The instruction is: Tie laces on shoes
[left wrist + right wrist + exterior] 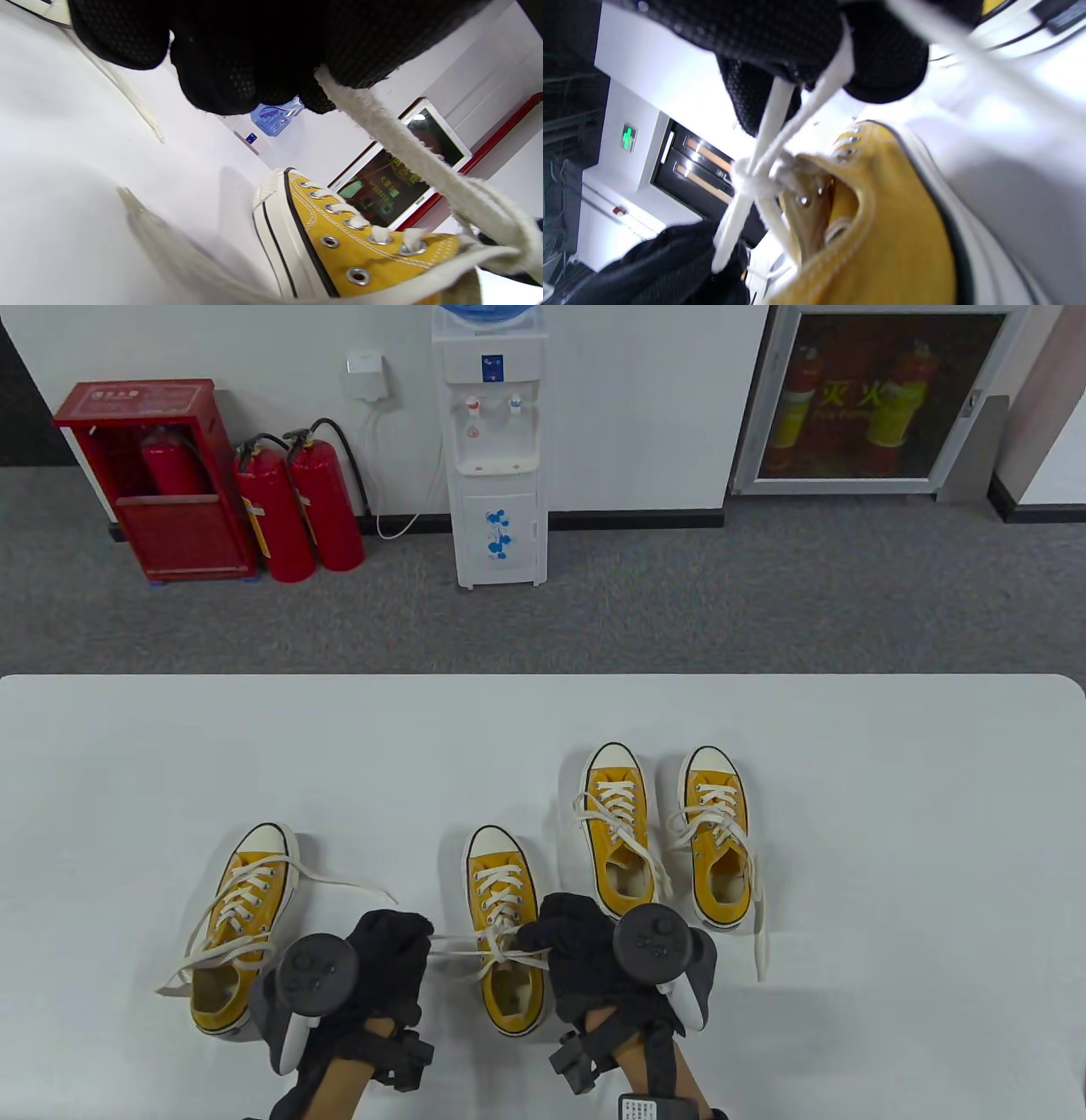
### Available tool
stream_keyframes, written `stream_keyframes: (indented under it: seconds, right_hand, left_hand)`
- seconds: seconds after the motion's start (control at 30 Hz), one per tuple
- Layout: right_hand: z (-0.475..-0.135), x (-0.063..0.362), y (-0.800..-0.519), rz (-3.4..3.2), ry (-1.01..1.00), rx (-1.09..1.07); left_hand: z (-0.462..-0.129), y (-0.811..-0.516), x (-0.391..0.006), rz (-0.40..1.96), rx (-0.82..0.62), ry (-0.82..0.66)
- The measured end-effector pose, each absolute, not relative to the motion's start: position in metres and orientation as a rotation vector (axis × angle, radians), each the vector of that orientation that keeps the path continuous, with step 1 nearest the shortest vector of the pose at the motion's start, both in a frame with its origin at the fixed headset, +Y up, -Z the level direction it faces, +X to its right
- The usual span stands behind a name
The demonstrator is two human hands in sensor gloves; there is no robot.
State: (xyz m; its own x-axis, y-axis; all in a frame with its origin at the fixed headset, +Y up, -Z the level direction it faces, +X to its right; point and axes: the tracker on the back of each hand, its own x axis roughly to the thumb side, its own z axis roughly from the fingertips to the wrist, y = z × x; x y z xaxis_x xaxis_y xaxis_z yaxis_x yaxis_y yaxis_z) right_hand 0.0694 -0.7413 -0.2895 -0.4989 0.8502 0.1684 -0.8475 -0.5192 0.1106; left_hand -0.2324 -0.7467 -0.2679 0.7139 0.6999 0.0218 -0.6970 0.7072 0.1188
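Observation:
Several yellow canvas sneakers with white laces sit on the white table [543, 729]. The middle sneaker [502, 933] lies between my hands. My left hand [399, 946] pinches a lace strand [394, 140] pulled out taut to the left. My right hand [564, 942] pinches a lace loop [797, 123] on the right side. A knot [751, 180] sits tight over the tongue [501, 942]. The same sneaker [339, 237] fills the left wrist view's lower right, and its yellow collar [882, 237] fills the right wrist view.
A sneaker with loose laces [242, 925] lies left of my left hand. Two sneakers with tied bows [618, 827] [719, 836] stand side by side at the right. Beyond the table's far edge are fire extinguishers [297, 509] and a water dispenser [496, 449].

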Motion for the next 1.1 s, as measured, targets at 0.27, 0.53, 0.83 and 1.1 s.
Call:
stream_keyframes:
  seconds: [0.27, 0.53, 0.83, 1.1]
  right_hand:
    - [-0.294, 0.091, -0.745, 2.061, -0.053, 0.117]
    - [-0.295, 0.102, -0.745, 2.093, -0.101, 0.023]
    - [-0.296, 0.105, -0.747, 2.103, -0.107, 0.007]
    - [-0.295, 0.100, -0.747, 2.108, -0.118, 0.065]
  left_hand:
    - [-0.271, -0.750, -0.243, 0.759, 0.091, 0.063]
    - [-0.272, -0.749, -0.249, 0.723, 0.089, 0.079]
    - [-0.273, -0.749, -0.250, 0.674, 0.085, 0.071]
    - [-0.271, -0.747, -0.246, 0.664, 0.081, 0.034]
